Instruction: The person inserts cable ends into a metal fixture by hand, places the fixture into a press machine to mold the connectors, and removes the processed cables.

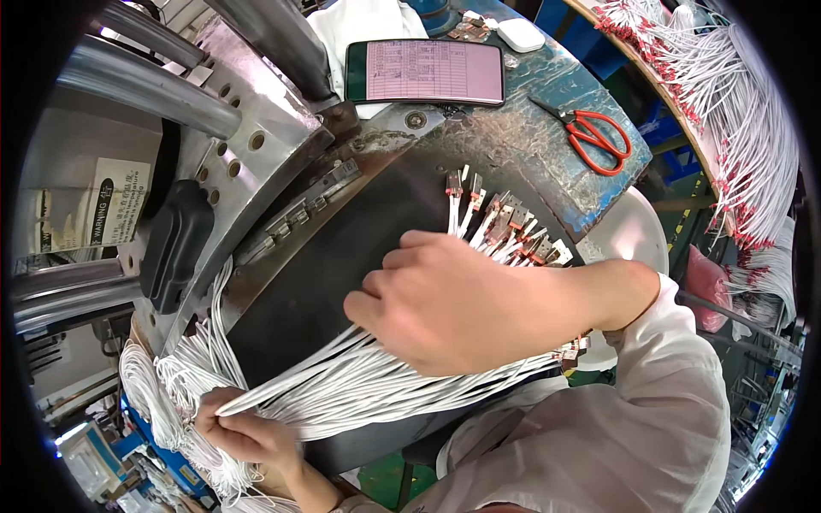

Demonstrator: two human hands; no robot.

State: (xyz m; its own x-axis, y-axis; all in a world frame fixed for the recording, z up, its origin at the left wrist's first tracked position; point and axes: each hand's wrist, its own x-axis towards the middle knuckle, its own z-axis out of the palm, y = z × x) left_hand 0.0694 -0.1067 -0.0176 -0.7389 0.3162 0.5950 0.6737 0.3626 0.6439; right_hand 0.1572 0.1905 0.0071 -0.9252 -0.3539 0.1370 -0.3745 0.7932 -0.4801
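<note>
A long bundle of white cables (376, 402) stretches over a dark machine surface. At the lower left, my left hand (252, 432) is closed around cables, with the thumb pressed on them. My right hand (445, 299) lies over the middle of the bundle, its fingers curled into a fist. Cables run in under it from the upper right and come out at its lower left; its fingertips are hidden. Small metal terminals with reddish-brown parts (513, 218) cap the cable ends beyond my right hand. More ends show below my right wrist.
Red-handled scissors (599, 141) and a phone (425, 73) lie on the worn blue tabletop (547, 85). A white case (521, 35) sits behind. Metal machine posts (145, 81) and a black handle (177, 246) stand at left. Red-tipped white cables (735, 111) hang at right.
</note>
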